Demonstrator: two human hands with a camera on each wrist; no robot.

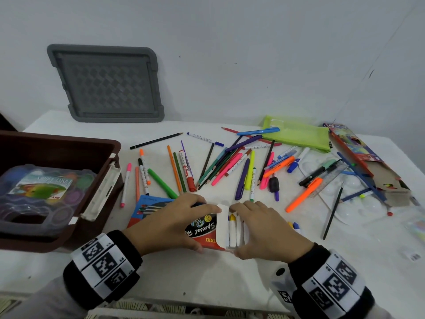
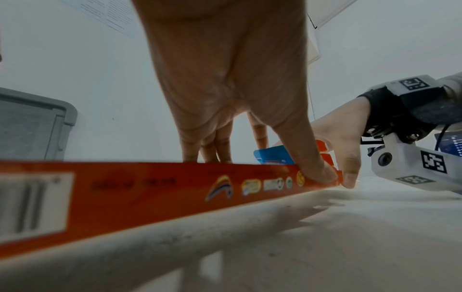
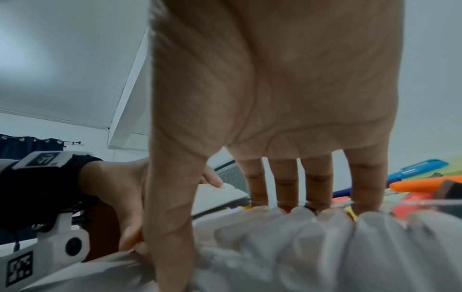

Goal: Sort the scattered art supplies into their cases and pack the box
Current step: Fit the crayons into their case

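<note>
Gripping one marker case (image 1: 202, 229), two hands

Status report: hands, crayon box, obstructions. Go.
Left hand grips red crayon box; right hand grips its open end, flap up. Loose pens just beyond, none blocking.

A plain white wall (image 1: 230, 42) rises behind the white table (image 1: 207, 272); dark curtains (image 3: 30, 145) hang beyond.

Red marker case (image 1: 202, 229), white flap; brown box (image 1: 57, 146); grey lid (image 1: 108, 84) (woven relief pattern) at 11 o'clock; lime-green pouch (image 1: 296, 134) at 1 o'clock; black-and-white coded wristbands (image 1: 103, 263).
</note>
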